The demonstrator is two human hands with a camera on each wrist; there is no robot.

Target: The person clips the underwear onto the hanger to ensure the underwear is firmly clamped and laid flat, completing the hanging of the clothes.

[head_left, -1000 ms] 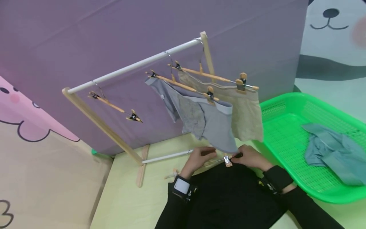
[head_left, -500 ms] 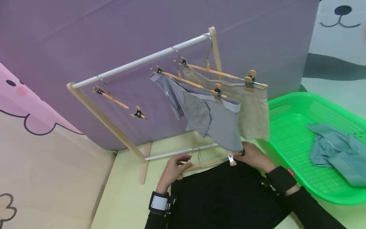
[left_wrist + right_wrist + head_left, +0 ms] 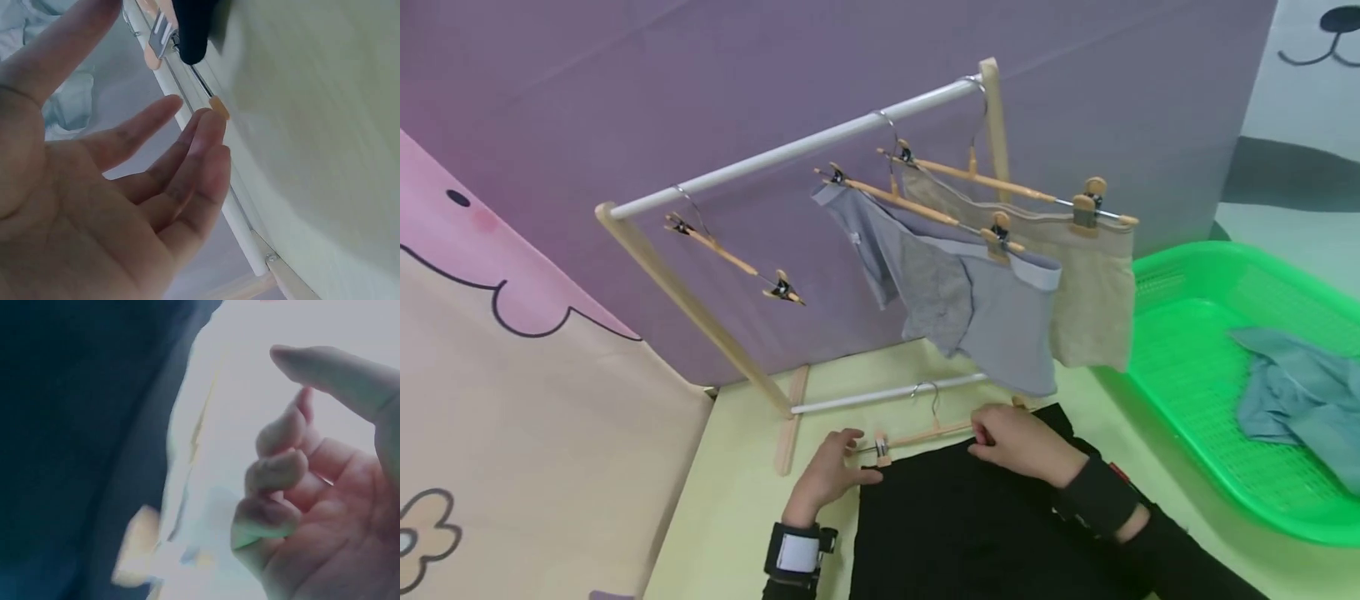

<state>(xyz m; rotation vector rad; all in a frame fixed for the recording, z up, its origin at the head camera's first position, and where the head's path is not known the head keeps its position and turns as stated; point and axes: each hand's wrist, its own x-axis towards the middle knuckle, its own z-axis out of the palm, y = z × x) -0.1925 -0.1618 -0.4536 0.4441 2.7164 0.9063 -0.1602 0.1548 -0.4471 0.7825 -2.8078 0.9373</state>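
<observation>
A black garment [image 3: 955,517] lies flat on the pale table, its top edge along a wooden clip hanger [image 3: 917,437]. The hanger's left clip [image 3: 882,448] sits at the garment's upper left corner. Beside that clip is my left hand [image 3: 826,475], fingers spread and slightly bent; the left wrist view shows its fingertips close to the hanger's orange tip [image 3: 219,107], gripping nothing. My right hand [image 3: 1026,442] hovers over the hanger's right half, fingers loosely curled around nothing in the right wrist view. It partly covers the bar; the right clip [image 3: 1021,402] peeks out behind it.
Behind stands a rack with a white rail [image 3: 797,150]. From it hang grey shorts [image 3: 932,283], beige shorts [image 3: 1093,300] and a bare clip hanger [image 3: 730,258]. At right, a green basket [image 3: 1180,417] holds a teal cloth [image 3: 1300,392].
My right hand has left the right clip and moved left along the hanger. My left hand has moved left and down to the hanger's left end, uncovering the bar and hook.
</observation>
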